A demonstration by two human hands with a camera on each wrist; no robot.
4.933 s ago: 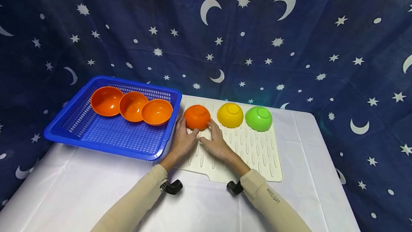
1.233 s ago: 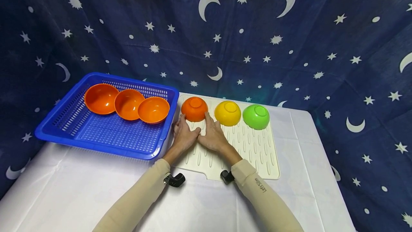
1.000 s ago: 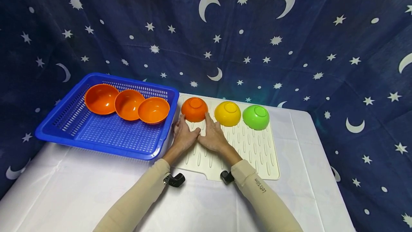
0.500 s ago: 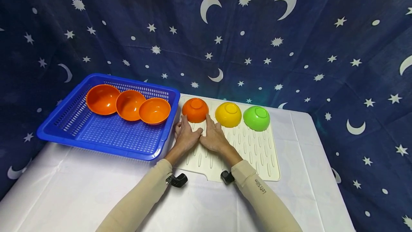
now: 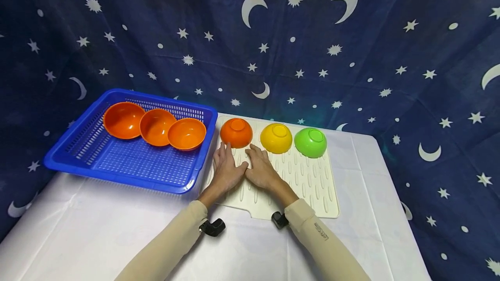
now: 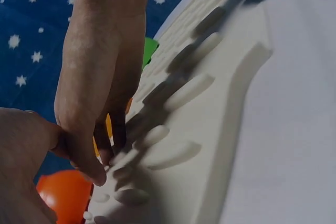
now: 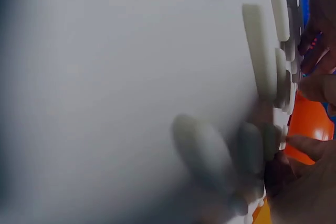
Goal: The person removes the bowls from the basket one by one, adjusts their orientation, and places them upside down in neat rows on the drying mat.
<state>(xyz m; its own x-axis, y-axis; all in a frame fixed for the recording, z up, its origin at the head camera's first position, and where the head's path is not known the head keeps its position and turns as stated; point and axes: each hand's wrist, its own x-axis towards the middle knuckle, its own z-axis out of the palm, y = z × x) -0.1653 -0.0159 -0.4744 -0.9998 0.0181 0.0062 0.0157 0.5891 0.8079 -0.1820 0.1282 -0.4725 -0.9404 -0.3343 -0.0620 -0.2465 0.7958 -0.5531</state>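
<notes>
An upturned orange bowl [image 5: 236, 132] rests at the left back of the cream ridged drying mat [image 5: 308, 185]. Just in front of it is my left hand [image 5: 228, 171], fingers extended toward its near side. My right hand [image 5: 262, 170] lies beside it over the mat, fingers loosely bent, holding nothing. The two thumbs come close together; whether they touch I cannot tell. A yellow bowl [image 5: 276, 138] and a green bowl [image 5: 310, 142] sit upside down to the right in the same row. In the right wrist view the orange bowl [image 6: 65, 195] appears beyond the fingers, as in the left wrist view.
A blue plastic basket [image 5: 136, 179] stands left of the mat. Inside, along its back, three orange bowls lean in a row: a left one [image 5: 124, 120], a middle one [image 5: 157, 127] and a right one [image 5: 187, 134]. White cloth covers the table [image 5: 250, 250]; a starry curtain [image 5: 218, 25] hangs behind.
The orange bowl was between both hands and has shifted slightly back on the mat. In the last half second both hands have drawn back from it toward me, fingers off its sides.
</notes>
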